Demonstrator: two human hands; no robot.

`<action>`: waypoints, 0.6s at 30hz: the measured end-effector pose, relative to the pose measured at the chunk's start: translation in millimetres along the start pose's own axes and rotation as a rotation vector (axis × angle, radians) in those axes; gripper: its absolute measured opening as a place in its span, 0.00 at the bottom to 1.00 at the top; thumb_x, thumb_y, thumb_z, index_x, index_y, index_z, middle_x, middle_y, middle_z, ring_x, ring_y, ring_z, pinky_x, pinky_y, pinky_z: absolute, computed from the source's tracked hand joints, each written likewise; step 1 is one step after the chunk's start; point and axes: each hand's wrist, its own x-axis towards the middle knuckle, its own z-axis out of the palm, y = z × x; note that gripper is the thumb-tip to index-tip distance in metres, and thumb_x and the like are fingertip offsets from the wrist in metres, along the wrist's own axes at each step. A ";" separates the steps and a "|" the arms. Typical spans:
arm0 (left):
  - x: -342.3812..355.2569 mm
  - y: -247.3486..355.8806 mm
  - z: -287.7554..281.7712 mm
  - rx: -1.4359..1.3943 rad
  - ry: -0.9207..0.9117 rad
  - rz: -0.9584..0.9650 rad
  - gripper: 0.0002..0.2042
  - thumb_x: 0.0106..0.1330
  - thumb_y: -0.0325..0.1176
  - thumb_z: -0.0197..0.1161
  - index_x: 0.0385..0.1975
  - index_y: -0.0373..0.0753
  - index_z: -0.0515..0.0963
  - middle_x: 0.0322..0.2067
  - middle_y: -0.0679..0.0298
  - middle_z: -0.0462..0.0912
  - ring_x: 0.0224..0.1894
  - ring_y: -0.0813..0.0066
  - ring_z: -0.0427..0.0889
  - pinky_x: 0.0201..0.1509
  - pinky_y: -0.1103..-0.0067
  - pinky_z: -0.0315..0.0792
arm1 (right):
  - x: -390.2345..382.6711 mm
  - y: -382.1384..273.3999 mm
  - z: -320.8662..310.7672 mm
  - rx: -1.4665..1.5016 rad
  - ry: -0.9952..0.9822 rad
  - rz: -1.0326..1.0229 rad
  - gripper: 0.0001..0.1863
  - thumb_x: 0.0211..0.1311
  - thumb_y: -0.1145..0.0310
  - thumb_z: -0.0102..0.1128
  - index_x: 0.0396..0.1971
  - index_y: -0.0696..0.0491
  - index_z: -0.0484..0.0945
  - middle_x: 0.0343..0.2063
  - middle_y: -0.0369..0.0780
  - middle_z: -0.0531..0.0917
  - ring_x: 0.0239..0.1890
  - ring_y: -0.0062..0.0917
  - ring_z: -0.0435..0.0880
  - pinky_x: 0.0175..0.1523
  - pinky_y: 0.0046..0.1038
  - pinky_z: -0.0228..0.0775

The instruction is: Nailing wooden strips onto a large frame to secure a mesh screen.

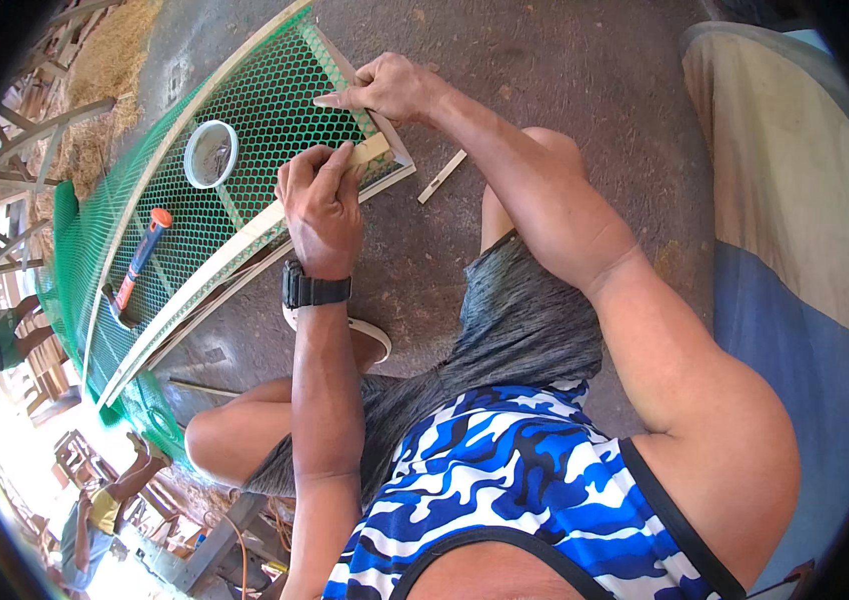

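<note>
A long wooden frame (207, 262) covered with green plastic mesh (275, 105) lies before me. At its near right corner, my left hand (323, 205) is closed, thumb and fingers pinching a short flat wooden strip (372, 150) against the frame. My right hand (397, 88) is just beyond, over the frame's end bar (337, 62). Its fingers are curled together at the mesh edge, and whatever they hold is too small to make out. A round white tub (212, 155) with small dark contents rests on the mesh. Farther left lies a hammer (143, 260) with an orange and blue handle.
A loose wooden strip (442, 177) lies on the dark floor (575, 60) right of the frame. Cream and blue cloth (785, 180) covers something at the right. Wooden pieces (20, 150) and sawdust (110, 70) are at the left. Another person (90, 520) is at lower left.
</note>
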 end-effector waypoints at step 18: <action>-1.1 1.9 0.8 -0.012 -0.010 -0.006 0.16 0.57 0.24 0.71 0.46 0.40 0.86 0.42 0.60 0.83 0.46 0.61 0.78 0.54 0.67 0.71 | 0.4 -1.0 -2.3 0.005 0.003 -0.011 0.33 0.50 0.36 0.75 0.07 0.48 0.72 0.09 0.29 0.67 0.15 0.15 0.65 0.23 0.27 0.55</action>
